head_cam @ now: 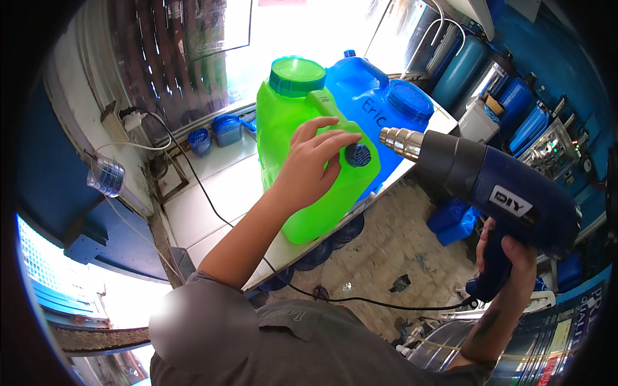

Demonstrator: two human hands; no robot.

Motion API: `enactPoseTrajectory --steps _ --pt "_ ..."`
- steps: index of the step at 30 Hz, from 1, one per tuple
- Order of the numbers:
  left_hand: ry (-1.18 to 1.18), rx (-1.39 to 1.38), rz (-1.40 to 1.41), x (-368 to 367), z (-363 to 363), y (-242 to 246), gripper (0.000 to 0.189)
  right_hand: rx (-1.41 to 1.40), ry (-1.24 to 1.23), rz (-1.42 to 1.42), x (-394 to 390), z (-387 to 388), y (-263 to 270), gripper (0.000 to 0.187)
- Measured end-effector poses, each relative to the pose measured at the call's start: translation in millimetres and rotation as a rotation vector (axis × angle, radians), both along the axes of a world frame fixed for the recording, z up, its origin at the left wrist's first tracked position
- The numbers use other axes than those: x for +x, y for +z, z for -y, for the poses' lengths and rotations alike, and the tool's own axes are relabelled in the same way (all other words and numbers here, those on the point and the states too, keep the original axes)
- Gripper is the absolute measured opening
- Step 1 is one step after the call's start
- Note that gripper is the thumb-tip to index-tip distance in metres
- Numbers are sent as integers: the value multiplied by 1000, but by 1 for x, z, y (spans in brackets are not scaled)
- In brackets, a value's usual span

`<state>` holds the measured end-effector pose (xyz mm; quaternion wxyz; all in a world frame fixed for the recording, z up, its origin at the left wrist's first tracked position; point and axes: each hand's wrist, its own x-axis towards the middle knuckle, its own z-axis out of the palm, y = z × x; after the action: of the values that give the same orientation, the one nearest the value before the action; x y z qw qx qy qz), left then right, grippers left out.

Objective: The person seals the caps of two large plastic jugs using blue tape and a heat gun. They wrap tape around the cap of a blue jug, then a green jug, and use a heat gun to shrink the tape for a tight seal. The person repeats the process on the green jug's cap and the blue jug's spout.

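Note:
My right hand [519,258] grips the handle of a dark blue heat gun [502,193]. The gun's stepped metal nozzle [401,143] points left, towards the jugs and a short way from the small dark cap [358,155] of a bright green plastic water jug [314,202]. My left hand [311,161] is over that jug, fingers spread beside the cap and near the moulded handle; whether the fingertips press on it is hard to tell. The jug's wide green lid [298,75] is on. Right behind it stands a blue water jug [352,82] with handwriting on its side and a wide blue lid [410,100].
Both jugs stand on a white tiled counter [203,188] by a bright window. A black power cord [381,305] runs from the gun across the counter's edge to a wall outlet [133,120]. Small blue baskets [199,141], filter tanks [463,72] and blue containers [451,219] surround the workspace.

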<state>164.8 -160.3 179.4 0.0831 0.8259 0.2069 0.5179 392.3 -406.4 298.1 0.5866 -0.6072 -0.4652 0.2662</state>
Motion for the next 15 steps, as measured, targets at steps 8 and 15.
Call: enactPoseTrajectory --steps 8,15 --pt "229 -61 -45 20 35 0 53 48 302 -481 111 -36 -64 55" --pt "370 -120 52 37 47 -9 56 -1 411 -665 153 -57 -146 62"
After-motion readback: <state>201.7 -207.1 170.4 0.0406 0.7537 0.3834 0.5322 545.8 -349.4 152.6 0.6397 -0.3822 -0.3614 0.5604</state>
